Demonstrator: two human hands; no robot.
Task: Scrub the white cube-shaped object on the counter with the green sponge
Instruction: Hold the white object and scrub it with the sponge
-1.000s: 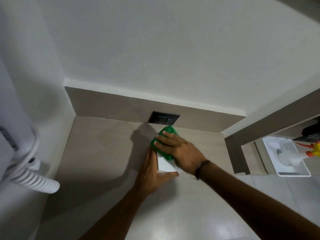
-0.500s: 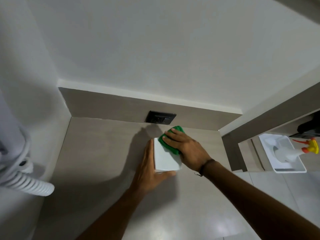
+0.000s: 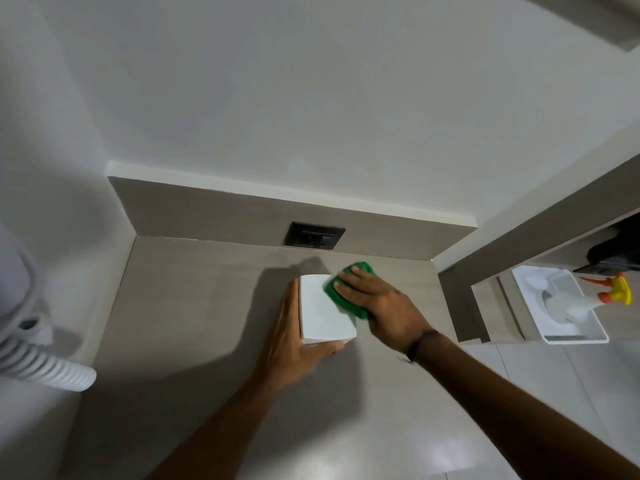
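A white cube-shaped object (image 3: 322, 311) stands on the beige counter (image 3: 194, 306), near the back wall. My left hand (image 3: 294, 344) grips it from the left side, thumb wrapped under its near edge. My right hand (image 3: 377, 306) presses a green sponge (image 3: 349, 289) flat against the cube's top right edge and right side. Fingers cover most of the sponge; its far end and left corner show.
A dark wall socket (image 3: 313, 235) sits in the backsplash just behind the cube. A white ribbed hose (image 3: 41, 365) lies at the left edge. To the right, past a partition, a white tray (image 3: 568, 313) holds a spray bottle (image 3: 588, 299) with a yellow-orange nozzle.
My right hand slid the sponge from the cube's top towards its right edge, uncovering most of the white top face. My left hand kept its hold.
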